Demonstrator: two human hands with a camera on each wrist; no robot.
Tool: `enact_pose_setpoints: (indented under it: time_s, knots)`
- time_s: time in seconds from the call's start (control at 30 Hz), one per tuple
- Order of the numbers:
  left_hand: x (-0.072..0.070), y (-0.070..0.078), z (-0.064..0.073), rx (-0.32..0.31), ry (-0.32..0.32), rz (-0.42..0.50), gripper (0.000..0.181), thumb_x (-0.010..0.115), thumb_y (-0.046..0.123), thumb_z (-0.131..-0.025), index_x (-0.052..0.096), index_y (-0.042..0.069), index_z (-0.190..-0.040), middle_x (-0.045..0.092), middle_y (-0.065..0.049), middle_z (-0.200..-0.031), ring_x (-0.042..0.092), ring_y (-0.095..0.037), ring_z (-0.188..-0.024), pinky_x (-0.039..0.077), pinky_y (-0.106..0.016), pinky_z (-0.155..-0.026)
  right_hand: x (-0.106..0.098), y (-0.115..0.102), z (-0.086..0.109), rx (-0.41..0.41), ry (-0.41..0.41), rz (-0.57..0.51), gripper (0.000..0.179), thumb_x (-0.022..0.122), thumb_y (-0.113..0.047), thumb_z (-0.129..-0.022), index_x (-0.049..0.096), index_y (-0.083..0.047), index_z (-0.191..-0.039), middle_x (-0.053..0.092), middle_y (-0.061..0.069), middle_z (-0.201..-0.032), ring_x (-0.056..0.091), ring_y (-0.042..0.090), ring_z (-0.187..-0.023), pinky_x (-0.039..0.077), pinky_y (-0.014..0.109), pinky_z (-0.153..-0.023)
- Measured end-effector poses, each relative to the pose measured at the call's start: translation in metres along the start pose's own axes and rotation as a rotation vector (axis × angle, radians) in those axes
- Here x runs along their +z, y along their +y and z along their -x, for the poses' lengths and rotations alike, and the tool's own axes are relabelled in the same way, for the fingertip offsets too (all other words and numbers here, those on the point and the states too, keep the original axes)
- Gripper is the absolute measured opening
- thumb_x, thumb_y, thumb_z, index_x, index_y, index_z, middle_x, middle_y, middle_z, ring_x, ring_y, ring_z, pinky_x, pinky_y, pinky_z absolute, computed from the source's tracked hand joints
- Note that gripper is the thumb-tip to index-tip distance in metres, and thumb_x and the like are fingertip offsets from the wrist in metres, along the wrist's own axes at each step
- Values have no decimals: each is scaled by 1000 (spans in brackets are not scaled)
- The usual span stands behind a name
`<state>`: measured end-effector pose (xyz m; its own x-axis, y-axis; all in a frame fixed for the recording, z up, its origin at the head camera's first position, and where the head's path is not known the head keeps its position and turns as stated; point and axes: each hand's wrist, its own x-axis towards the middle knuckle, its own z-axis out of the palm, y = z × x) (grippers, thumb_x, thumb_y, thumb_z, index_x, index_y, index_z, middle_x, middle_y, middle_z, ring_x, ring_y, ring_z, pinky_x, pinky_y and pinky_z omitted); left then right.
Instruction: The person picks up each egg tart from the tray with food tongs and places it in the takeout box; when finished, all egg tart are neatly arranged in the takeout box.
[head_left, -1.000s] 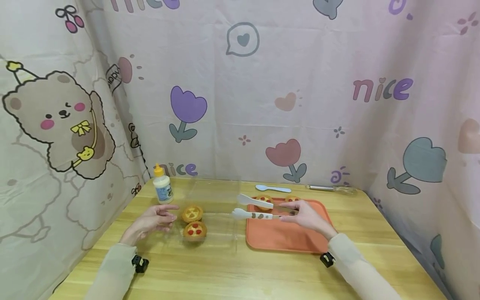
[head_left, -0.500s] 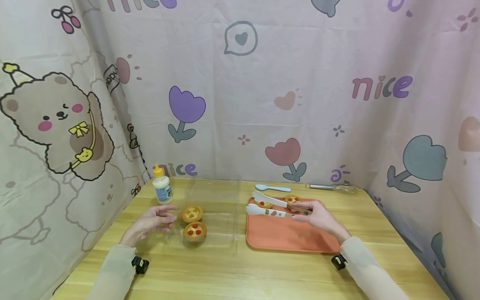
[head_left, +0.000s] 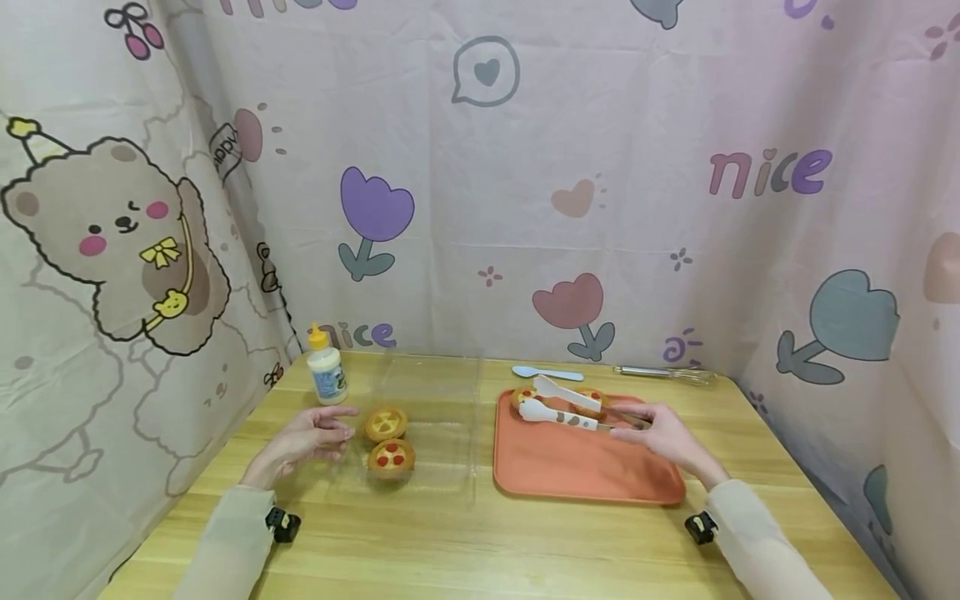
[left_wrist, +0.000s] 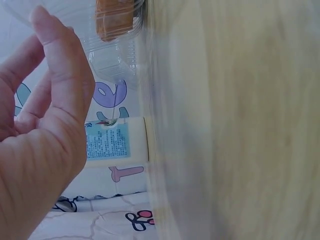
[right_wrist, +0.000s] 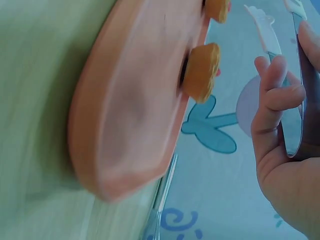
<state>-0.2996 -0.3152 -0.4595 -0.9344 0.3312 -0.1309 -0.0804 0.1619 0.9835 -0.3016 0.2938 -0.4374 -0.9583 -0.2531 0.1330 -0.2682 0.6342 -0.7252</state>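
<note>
The right hand (head_left: 671,435) grips the tongs (head_left: 577,420) at their metal handle, tips parted, above the orange tray (head_left: 577,467), which bears two tarts (right_wrist: 201,72). The left hand (head_left: 303,440), fingers loosely extended, is beside the clear container (head_left: 442,454) on the surface (head_left: 420,542).

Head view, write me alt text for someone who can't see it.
A person's right hand holds tongs over an orange tray with two tarts. The left hand, empty, is by an open clear box with two more tarts. A spoon and whisk lie behind the tray.
</note>
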Motion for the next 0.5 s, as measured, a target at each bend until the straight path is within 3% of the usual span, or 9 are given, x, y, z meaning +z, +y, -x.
enact_pose_setpoints:
  time_s: [0.13,0.23,0.37,0.43,0.5]
  knots:
    - [1,-1,-1,-1,2,-1,66,62,10,-95,28,-7,-149,66,-11,-100,65,-15,-81,59,-30,-71,-7,7,4,13,8,9,50,76,-34,-85,64,-18,-131,57,12,-139,58,25,-101,48,31,-79]
    - [1,-3,-2,12,-16,-6,66,62,9,-95,27,-8,-149,66,-13,-103,66,-17,-83,60,-31,-74,-11,13,8,24,3,-5,51,75,-34,-86,63,-15,-132,59,15,-137,59,18,-85,48,23,-68]
    - [0,-4,-1,28,-24,-10,65,61,7,-96,26,-9,-148,66,-13,-102,67,-18,-84,60,-32,-75,-15,20,12,44,-6,-57,53,75,-35,-86,63,-12,-132,64,15,-129,67,23,-97,51,16,-71]
    - [0,-3,0,27,-20,-6,65,60,7,-96,25,-10,-148,65,-12,-101,66,-17,-82,60,-31,-74,-17,22,13,50,-14,-86,53,75,-33,-87,62,-10,-133,66,15,-127,64,30,-113,51,15,-71]
    - [0,-2,0,29,-21,-2,66,60,8,-96,25,-10,-148,65,-12,-100,66,-17,-82,60,-30,-74,-20,24,14,61,7,-85,53,75,-32,-87,62,-10,-133,65,14,-129,61,34,-116,49,17,-67]
